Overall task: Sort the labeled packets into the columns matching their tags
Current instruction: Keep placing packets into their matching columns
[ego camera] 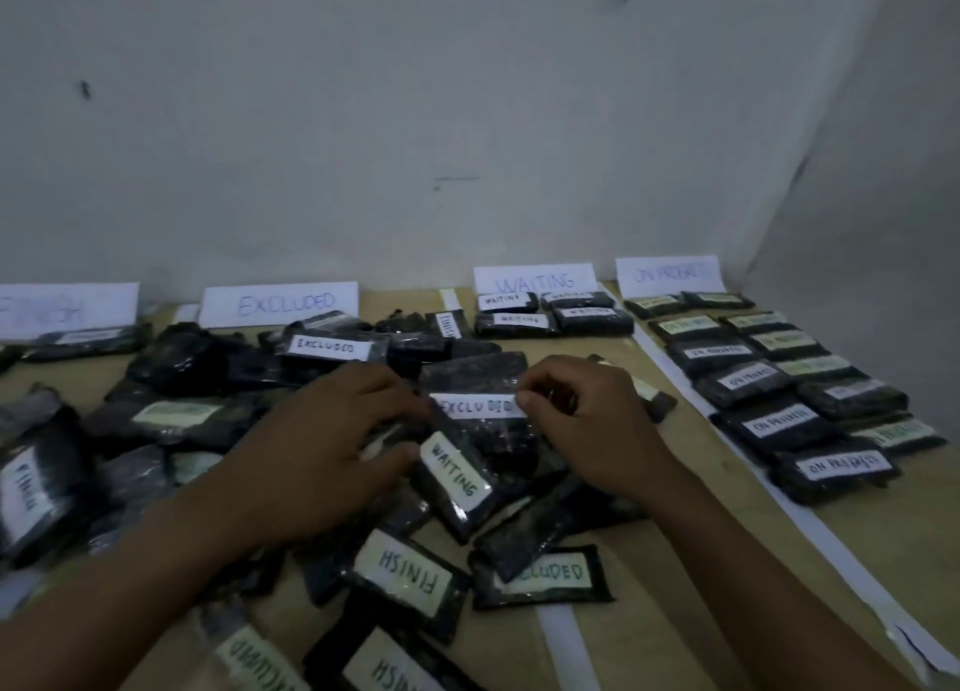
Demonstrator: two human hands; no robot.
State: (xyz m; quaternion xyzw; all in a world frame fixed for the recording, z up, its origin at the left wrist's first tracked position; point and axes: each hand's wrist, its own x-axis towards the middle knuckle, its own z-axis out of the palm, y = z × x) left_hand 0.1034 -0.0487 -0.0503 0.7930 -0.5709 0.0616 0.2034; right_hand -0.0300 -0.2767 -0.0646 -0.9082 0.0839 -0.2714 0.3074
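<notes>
Both hands meet on a dark packet tagged EXCLUDED [475, 406] in the middle of a loose pile. My left hand [332, 430] grips its left edge, and my right hand [582, 420] pinches its right edge beside the label. Just below lies a WAITING packet [457, 469]. Nearer me are a FINISH packet [408, 573] and another EXCLUDED packet [545, 576]. Paper headers stand along the wall: FINISH [67, 308], EXCLUDED [280, 303], WAITING [535, 278], ON PROGRESS [670, 273].
The ON PROGRESS column [795, 389] holds several packets in two rows at the right. Several WAITING packets [550, 314] sit under their header. White tape strips [558, 643] divide the wooden table [675, 586]. Walls close off the back and right.
</notes>
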